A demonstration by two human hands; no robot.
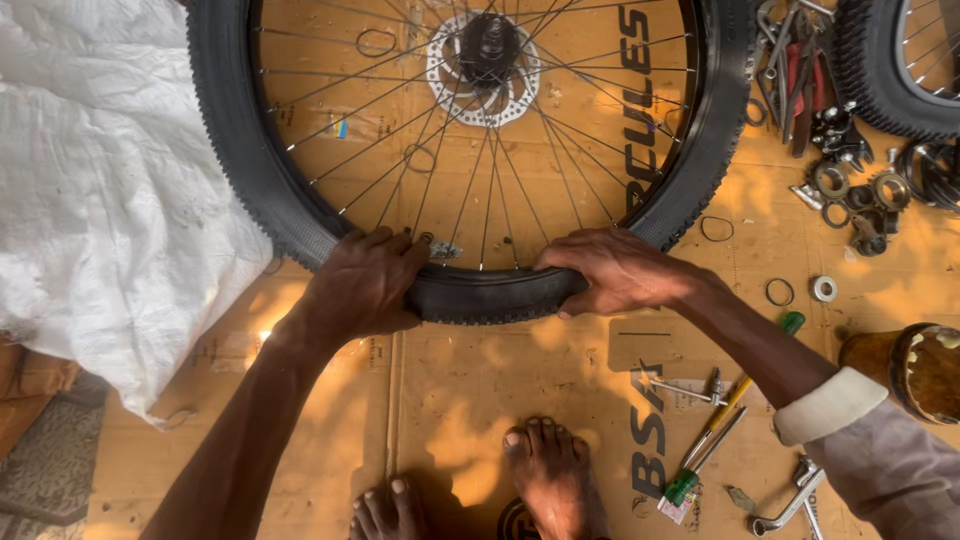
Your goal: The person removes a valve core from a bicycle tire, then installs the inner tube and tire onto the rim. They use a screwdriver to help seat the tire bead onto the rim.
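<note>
A black knobby bicycle tyre (250, 170) on a spoked wheel with a disc rotor (485, 65) lies flat on brown cardboard (450, 390). My left hand (365, 285) grips the near edge of the tyre, fingers curled over the bead towards the rim. My right hand (620, 270) clamps the same near section from the other side, thumb under the tread. Between the hands a short stretch of tyre (490, 295) shows. My two bare feet (550, 475) rest on the cardboard just below the wheel.
A white woven sack (110, 200) lies at the left. Screwdrivers with green handles (720, 420) and a spanner (790, 505) lie at the right. Washers, rings and tools (840, 170) are piled at the upper right beside a second tyre (890, 70). A brown pot (915, 370) stands at the right edge.
</note>
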